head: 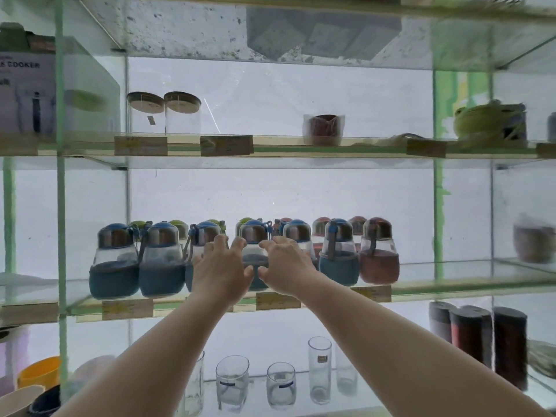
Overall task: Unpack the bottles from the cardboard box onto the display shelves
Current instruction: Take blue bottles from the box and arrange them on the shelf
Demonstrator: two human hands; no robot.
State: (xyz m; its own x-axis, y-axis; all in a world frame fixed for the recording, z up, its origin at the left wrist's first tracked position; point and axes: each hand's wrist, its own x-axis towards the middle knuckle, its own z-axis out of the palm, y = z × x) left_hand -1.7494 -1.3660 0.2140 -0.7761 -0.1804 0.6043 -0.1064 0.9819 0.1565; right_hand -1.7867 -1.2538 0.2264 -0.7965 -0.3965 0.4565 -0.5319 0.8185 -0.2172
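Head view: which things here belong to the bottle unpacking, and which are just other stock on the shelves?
Part of the job:
blue-sleeved bottle between both hands
left hand
right hand
row of bottles
middle glass shelf

Just stock:
lidded glass jars
drinking glasses
dark tumblers
cooker box

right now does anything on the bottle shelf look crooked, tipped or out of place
Nothing stands out. The bottles on the middle shelf stand upright in rows, and both hands are around a blue-sleeved bottle at the front.

The person's two forearms are bare, with no sleeves; the left hand [221, 270] and right hand [285, 266] wear neither gloves nor rings.
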